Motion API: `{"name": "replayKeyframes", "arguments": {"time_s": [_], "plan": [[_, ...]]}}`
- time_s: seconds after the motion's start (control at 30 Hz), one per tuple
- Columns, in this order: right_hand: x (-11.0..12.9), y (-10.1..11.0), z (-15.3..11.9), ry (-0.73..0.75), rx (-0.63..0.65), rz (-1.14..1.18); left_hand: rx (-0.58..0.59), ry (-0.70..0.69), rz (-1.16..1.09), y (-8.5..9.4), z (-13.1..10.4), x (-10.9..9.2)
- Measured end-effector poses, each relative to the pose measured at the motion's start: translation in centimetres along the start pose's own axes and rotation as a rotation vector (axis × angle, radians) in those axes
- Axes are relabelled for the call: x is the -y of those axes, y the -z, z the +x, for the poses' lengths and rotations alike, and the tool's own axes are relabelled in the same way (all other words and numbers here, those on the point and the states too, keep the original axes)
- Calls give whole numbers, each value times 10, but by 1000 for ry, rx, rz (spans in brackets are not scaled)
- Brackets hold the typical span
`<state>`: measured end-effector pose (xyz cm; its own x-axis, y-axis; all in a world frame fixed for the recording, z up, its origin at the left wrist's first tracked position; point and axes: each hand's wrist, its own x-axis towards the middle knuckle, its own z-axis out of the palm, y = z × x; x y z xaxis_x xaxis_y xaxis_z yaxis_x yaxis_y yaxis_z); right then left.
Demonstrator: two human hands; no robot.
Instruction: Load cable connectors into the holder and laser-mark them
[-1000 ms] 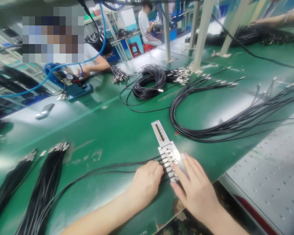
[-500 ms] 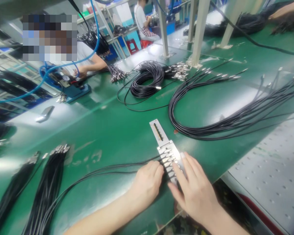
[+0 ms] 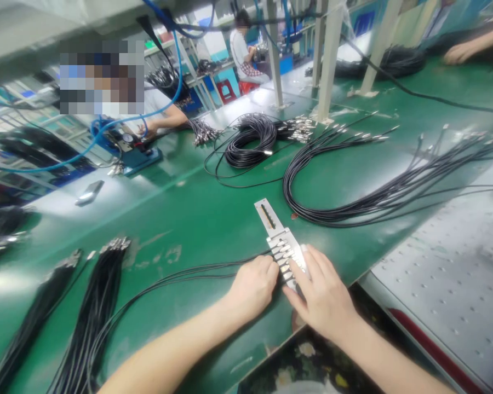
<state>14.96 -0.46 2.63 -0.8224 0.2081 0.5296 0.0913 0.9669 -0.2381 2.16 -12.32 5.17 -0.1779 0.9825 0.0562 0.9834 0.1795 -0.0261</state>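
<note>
A metal fixture (image 3: 286, 257) with slots lies on the green table, several silver cable ends set side by side in it. Its narrow slotted plate (image 3: 268, 216) points away from me. My left hand (image 3: 257, 282) is closed at the fixture's left edge, round black cables (image 3: 181, 276) that run off to the left. My right hand (image 3: 322, 290) rests with fingers spread on the fixture's right side, fingertips touching the silver ends.
Black cable bundles (image 3: 92, 306) lie at the left, a coil (image 3: 250, 142) and a curved bundle (image 3: 332, 216) beyond the fixture. A person's arm (image 3: 170, 117) is beside a blue press (image 3: 142, 158). Another person's hand (image 3: 460, 53) is top right. A perforated metal surface (image 3: 447, 284) stands right.
The view has shifted a little, so the table's objects sit slightly differently in the picture. Both hands stay at the fixture, with little visible change in their grip.
</note>
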Motion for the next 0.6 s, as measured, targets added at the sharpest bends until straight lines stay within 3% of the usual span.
{"name": "replayKeyframes", "arguments": {"time_s": [0.1,0.2,0.4,0.6], "plan": [[-5,2,-1,4,12,10,44,7,63,12,2,-4],[-11,6,-5,14,8,26,-29,15,94,20,-6,-8],[-8,12,-15,59,-5,-22,-52,31,84,14,-29,-8],[-4,9,-12,62,-54,-53,56,89,113,12,-15,-13]]}}
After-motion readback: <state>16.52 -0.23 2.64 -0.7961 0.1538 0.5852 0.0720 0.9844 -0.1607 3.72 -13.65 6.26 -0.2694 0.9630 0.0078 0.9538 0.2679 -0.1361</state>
